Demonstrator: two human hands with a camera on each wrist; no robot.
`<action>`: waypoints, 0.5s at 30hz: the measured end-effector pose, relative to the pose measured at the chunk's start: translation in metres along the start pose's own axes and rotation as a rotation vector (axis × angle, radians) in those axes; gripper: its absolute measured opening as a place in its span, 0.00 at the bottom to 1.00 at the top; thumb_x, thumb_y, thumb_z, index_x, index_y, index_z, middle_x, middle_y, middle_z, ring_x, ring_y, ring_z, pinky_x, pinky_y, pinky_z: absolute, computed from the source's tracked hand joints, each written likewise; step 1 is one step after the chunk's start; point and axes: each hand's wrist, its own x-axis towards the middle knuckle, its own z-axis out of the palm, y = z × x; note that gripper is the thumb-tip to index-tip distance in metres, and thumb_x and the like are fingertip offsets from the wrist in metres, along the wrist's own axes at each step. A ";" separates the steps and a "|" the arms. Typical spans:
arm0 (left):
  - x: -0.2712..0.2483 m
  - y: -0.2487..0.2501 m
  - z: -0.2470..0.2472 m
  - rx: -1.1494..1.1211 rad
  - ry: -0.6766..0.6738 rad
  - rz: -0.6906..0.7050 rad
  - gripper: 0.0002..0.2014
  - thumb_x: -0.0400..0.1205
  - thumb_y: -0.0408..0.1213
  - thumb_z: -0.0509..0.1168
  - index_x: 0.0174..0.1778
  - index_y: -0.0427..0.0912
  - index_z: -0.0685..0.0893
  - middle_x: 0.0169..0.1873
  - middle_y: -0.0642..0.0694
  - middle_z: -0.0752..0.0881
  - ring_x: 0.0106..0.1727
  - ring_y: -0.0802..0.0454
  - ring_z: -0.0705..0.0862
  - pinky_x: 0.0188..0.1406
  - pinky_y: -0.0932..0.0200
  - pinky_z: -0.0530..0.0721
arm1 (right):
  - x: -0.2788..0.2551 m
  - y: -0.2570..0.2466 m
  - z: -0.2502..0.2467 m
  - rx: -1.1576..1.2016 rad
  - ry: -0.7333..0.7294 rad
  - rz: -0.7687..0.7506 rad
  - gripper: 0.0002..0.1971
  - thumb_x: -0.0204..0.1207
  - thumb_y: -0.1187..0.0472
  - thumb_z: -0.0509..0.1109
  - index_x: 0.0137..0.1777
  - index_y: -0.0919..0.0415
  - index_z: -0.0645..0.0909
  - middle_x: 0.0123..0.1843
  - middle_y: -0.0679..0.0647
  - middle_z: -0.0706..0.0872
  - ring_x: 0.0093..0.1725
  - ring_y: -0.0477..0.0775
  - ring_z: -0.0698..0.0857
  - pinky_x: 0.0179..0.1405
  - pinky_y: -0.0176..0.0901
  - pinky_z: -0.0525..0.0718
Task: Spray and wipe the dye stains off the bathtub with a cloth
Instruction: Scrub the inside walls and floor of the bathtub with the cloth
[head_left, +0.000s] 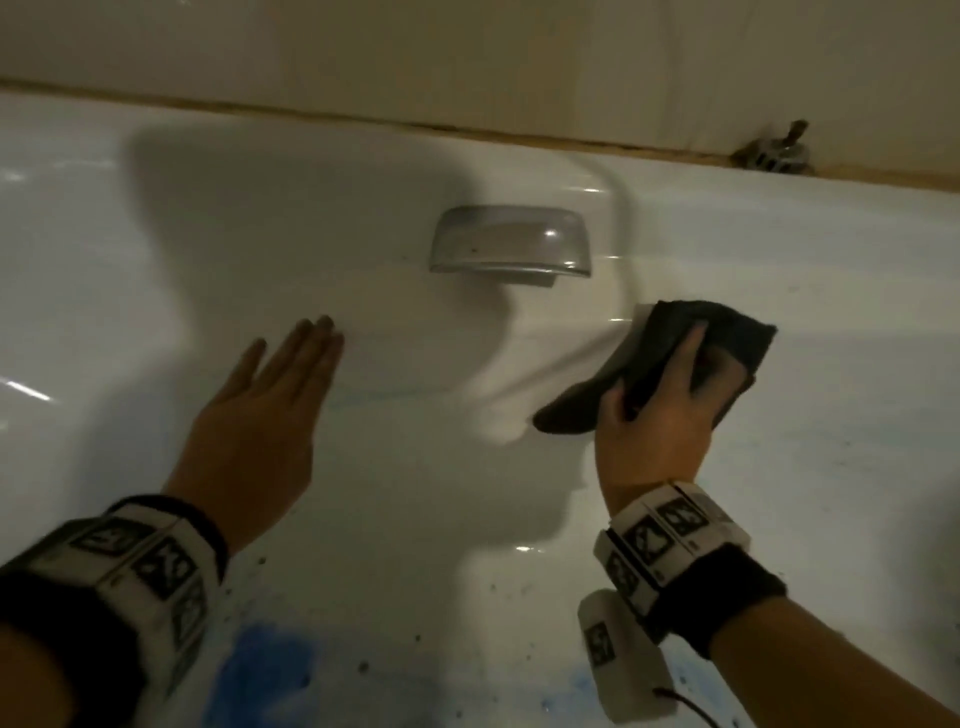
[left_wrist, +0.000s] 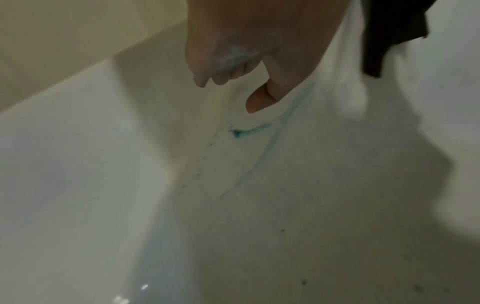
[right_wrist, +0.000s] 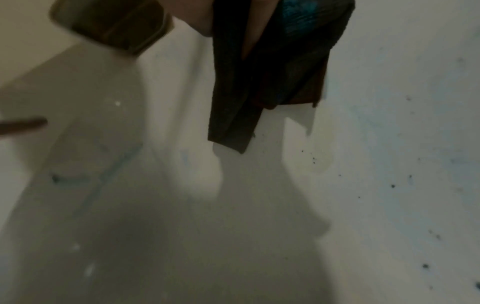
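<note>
The white bathtub (head_left: 156, 291) fills the head view. A dark cloth (head_left: 670, 353) hangs against the tub wall, gripped by my right hand (head_left: 660, 415) to the right of the metal overflow cover (head_left: 511, 244). The cloth (right_wrist: 272, 82) shows a blue-stained patch in the right wrist view. My left hand (head_left: 260, 415) hovers over the tub at the left, fingers straight and empty. A blue dye patch (head_left: 270, 670) lies at the bottom edge. A thin teal dye streak (left_wrist: 249, 131) runs below my left hand (left_wrist: 233, 51). Dark specks (right_wrist: 392, 186) dot the tub.
A tiled wall (head_left: 467, 47) borders the tub's far rim. A metal fitting (head_left: 774, 150) sits at the far right on the rim. Faint blue smears (head_left: 831, 467) cover the tub surface at the right.
</note>
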 end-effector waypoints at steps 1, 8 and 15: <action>-0.003 -0.018 0.001 0.051 -0.015 -0.048 0.38 0.65 0.23 0.58 0.76 0.27 0.64 0.75 0.32 0.68 0.74 0.38 0.70 0.78 0.49 0.50 | -0.005 -0.002 0.004 -0.018 0.000 -0.041 0.39 0.79 0.62 0.66 0.82 0.57 0.45 0.79 0.62 0.52 0.74 0.59 0.63 0.65 0.29 0.55; -0.011 -0.091 0.004 0.146 -0.561 -0.250 0.42 0.80 0.30 0.55 0.80 0.43 0.30 0.81 0.47 0.35 0.83 0.56 0.41 0.79 0.44 0.35 | -0.048 -0.031 0.055 -0.085 -0.061 -0.355 0.38 0.72 0.70 0.73 0.79 0.70 0.57 0.71 0.74 0.65 0.56 0.74 0.82 0.55 0.49 0.78; -0.016 -0.121 0.014 -0.321 -0.610 -0.243 0.47 0.76 0.17 0.53 0.68 0.60 0.24 0.79 0.55 0.31 0.82 0.60 0.41 0.80 0.51 0.38 | -0.077 -0.066 0.120 -0.348 -0.337 -0.795 0.35 0.60 0.63 0.76 0.69 0.65 0.70 0.59 0.61 0.80 0.40 0.56 0.89 0.32 0.37 0.86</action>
